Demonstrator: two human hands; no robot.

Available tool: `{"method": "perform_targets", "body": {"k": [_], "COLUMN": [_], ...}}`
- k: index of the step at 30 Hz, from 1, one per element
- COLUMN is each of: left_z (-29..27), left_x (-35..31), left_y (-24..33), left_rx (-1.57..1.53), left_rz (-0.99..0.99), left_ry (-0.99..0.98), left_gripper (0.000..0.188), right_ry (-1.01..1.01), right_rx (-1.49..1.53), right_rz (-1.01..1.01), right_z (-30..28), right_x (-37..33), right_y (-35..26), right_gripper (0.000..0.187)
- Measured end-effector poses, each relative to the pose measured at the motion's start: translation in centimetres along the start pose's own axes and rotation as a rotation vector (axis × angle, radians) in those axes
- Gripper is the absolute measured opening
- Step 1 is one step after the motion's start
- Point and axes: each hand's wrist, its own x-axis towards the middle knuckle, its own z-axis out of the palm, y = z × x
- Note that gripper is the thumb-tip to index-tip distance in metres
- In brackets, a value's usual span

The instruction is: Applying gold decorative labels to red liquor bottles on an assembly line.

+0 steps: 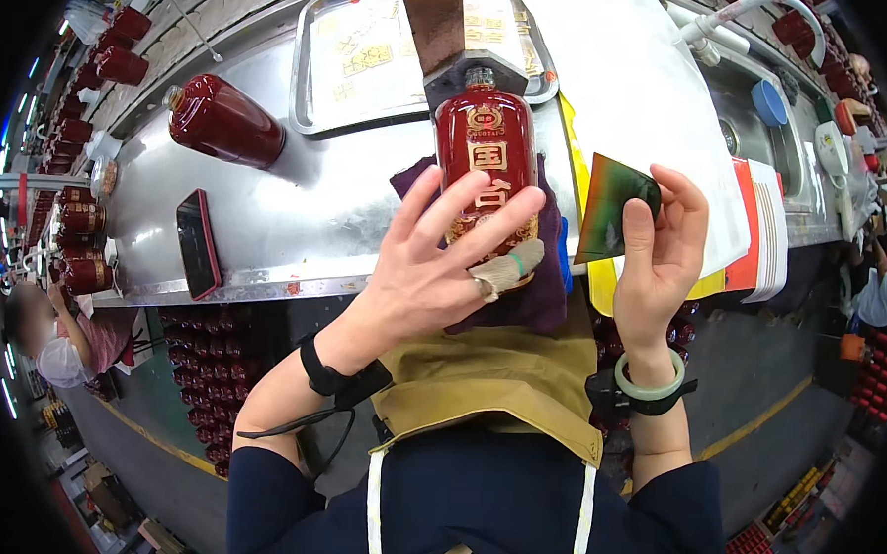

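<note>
A dark red glass bottle with gold lettering lies tilted toward me, its neck in a dark notched holder. Under it is a purple cloth. My left hand rests over the bottle's lower front with fingers spread, a cloth cover on its thumb. Just right of the bottle, my right hand pinches a thin, dark green see-through sheet between thumb and fingers. The sheet is apart from the bottle. Part of the lettering is hidden by my left fingers.
A second red bottle and a red-edged phone are on the metal table at left. Behind stands a metal tray with sheets of gold pieces. At right are white sheeting and a sink. A person sits far left.
</note>
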Motion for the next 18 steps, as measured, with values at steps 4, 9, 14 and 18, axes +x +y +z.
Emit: {"method": "perform_targets", "body": {"k": [4,9,14,18], "left_z": [1.0,0.9,0.7,0.8], "left_x": [-1.0,-3.8,-4.5,-4.3], "left_y": [1.3,3.7,4.0,4.3], "left_rx": [0.018,0.024,-0.119,-0.219], "left_rz": [-0.031,-0.36,-0.368,-0.456], "left_ry": [0.076,0.233,0.201,0.238], "left_gripper": [0.04,0.037,0.056,0.061], "right_ry": [0.024,-0.088,-0.052,-0.015], "right_rx": [0.106,0.186,0.025,-0.123], "right_rz": [0.214,0.314,0.332,0.26], "right_z": [0.8,3.7,2.7,1.0], "right_x": [-0.7,-2.8,-3.4,-2.7], "right_y": [-0.5,-1.3,1.1,2.9], "right_gripper": [0.028,0.027,0.023,0.022]}}
